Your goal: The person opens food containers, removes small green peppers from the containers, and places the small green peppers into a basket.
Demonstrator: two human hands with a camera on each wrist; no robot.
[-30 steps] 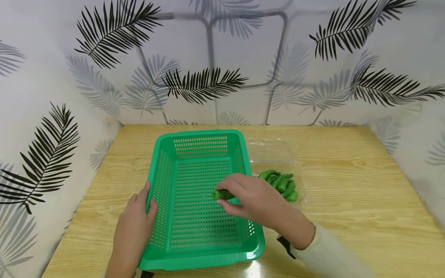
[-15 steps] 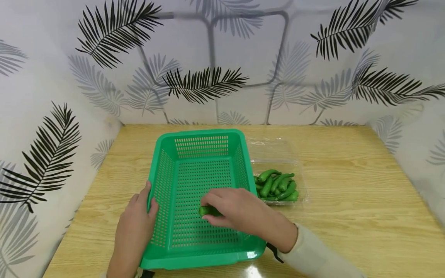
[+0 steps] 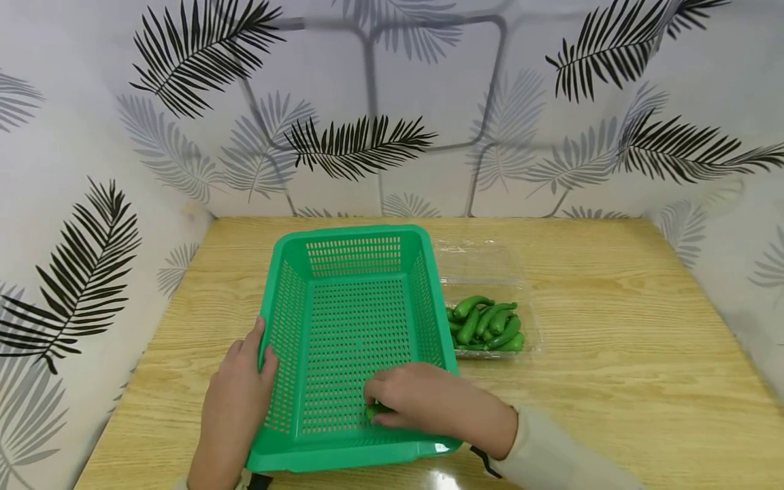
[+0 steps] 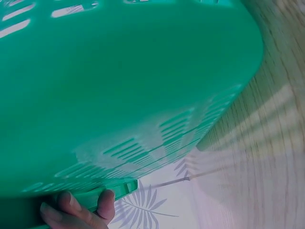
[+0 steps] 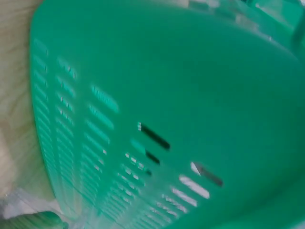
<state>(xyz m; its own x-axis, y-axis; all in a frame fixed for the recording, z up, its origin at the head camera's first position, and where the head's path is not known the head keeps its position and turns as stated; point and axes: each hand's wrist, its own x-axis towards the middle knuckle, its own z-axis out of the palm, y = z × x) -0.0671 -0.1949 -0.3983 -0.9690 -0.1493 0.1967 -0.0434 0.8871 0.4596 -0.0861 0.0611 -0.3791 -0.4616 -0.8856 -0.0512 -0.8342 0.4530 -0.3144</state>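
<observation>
A green plastic basket (image 3: 352, 459) with slotted walls stands on the wooden table. My left hand (image 3: 239, 384) grips its left rim, thumb inside and fingers outside; the left wrist view shows the fingertips (image 4: 106, 205) at the rim. Low inside the basket, near its front right corner, my right hand (image 3: 416, 401) pinches a green pepper (image 3: 375, 411), mostly hidden by the fingers. Just right of the basket, a clear plastic box (image 3: 531, 320) holds several green peppers (image 3: 484, 320). In the right wrist view the basket's wall (image 5: 214, 86) hides the right hand.
The transparent lid (image 3: 478, 262) of the box lies folded back behind it. The wooden table (image 3: 612, 327) extends to the right, and a leaf-patterned covering (image 3: 551, 116) rises behind and at both sides.
My right hand has moved left, then down toward the basket's front with the pepper, sinking lower inside. The left hand stays on the rim.
</observation>
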